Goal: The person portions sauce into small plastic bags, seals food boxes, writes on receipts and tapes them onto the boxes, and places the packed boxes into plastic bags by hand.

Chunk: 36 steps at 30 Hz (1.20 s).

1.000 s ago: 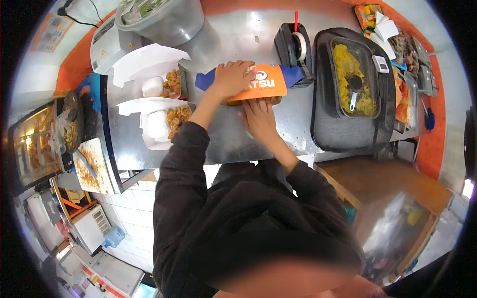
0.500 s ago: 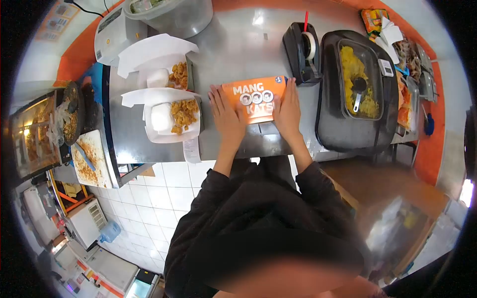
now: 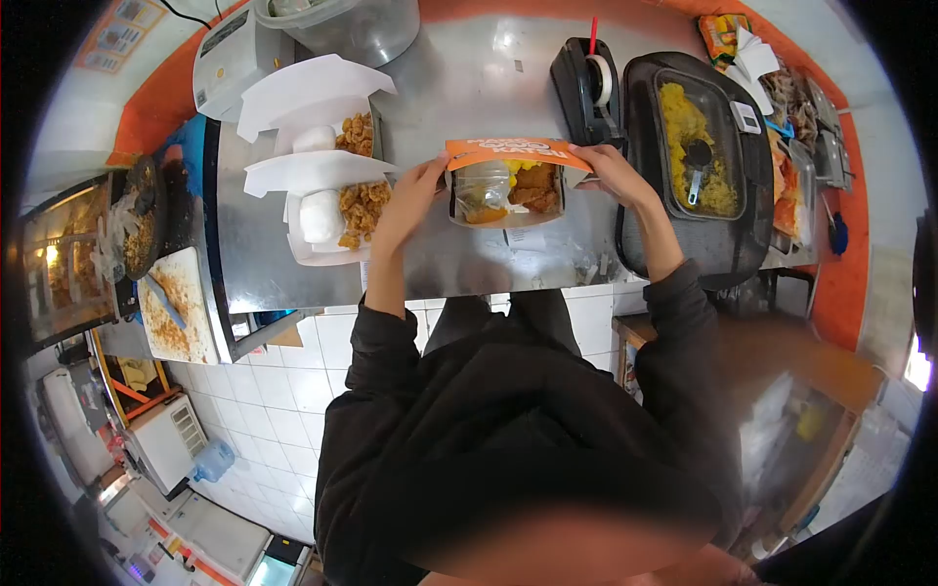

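An orange printed food box (image 3: 506,151) stands on the steel counter with its lid tilted up. Inside it I see browned fried pieces (image 3: 536,186), something yellow, and a clear plastic packet (image 3: 484,190). My left hand (image 3: 415,198) pinches the lid's left end, and my right hand (image 3: 618,176) grips its right end. To the left sit two open white boxes, the nearer one (image 3: 315,256) holding a white mound of what looks like rice (image 3: 321,217) and fried chunks (image 3: 358,213). A small paper slip (image 3: 526,240) lies just in front of the orange box.
A black tape dispenser (image 3: 578,103) stands behind my right hand. Further right, a clear tray of yellow food (image 3: 728,93) with a spoon rests on a black surface. At the far left are a cutting board (image 3: 191,327) with a knife and a grey-white machine (image 3: 234,63).
The box's lid was down under my flat hands; now it is raised and tilted, showing the food. Both hands have moved outward to the lid's ends.
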Each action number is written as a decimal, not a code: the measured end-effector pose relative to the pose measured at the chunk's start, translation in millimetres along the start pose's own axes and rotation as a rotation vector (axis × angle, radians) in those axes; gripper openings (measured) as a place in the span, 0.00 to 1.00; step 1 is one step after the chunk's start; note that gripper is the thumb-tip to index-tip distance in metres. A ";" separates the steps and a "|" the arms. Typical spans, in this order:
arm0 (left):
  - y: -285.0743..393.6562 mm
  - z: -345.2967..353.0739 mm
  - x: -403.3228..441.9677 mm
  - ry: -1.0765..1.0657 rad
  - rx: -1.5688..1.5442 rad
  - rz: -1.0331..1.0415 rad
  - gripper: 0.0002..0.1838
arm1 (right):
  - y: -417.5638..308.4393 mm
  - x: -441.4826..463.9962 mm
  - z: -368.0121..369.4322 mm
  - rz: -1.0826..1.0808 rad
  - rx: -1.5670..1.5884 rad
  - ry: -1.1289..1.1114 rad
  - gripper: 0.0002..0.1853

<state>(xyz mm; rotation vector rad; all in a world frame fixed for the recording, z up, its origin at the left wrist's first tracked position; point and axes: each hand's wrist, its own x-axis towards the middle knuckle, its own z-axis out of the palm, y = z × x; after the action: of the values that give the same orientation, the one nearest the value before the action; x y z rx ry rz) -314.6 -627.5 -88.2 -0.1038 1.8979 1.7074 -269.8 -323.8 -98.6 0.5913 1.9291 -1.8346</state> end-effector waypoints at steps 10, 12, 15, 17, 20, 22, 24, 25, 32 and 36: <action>-50.3 33.3 21.8 0.267 1.031 0.607 0.30 | 53.6 -12.2 48.1 -0.530 -0.814 0.514 0.26; -43.9 27.2 23.5 0.285 1.476 0.886 0.33 | 46.9 -13.7 30.6 -0.821 -1.228 0.142 0.36; -23.7 14.0 33.5 -0.120 1.332 1.060 0.41 | 34.4 -19.2 18.1 -0.882 -1.350 -0.010 0.41; -18.6 8.4 37.7 -0.278 1.452 1.077 0.48 | 38.4 -16.6 22.1 -0.895 -1.367 -0.010 0.42; -14.1 11.4 39.7 -0.298 1.549 1.030 0.46 | 56.4 2.9 22.6 -1.009 -1.395 0.032 0.41; -13.9 11.3 39.6 -0.304 1.539 1.033 0.45 | 59.9 4.8 23.2 -1.086 -1.393 0.067 0.39; -14.4 11.9 38.5 -0.307 1.526 1.030 0.44 | 60.9 5.6 21.0 -1.170 -1.348 0.081 0.37; -13.5 11.3 37.7 -0.311 1.495 1.042 0.42 | 61.4 4.3 21.5 -1.168 -1.347 0.081 0.37; -22.4 9.9 33.2 -0.273 1.432 1.061 0.40 | 53.8 -18.9 27.2 -1.011 -1.301 -0.014 0.37; -26.1 22.9 19.2 -0.174 1.455 0.999 0.41 | 52.6 -23.8 34.4 -1.029 -1.295 0.064 0.28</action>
<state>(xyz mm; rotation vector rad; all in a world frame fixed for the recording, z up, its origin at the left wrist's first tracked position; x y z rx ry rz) -311.2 -604.7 -120.6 1.6472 2.7044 0.2577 -220.3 -356.4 -130.2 -0.8916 3.1053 -0.4398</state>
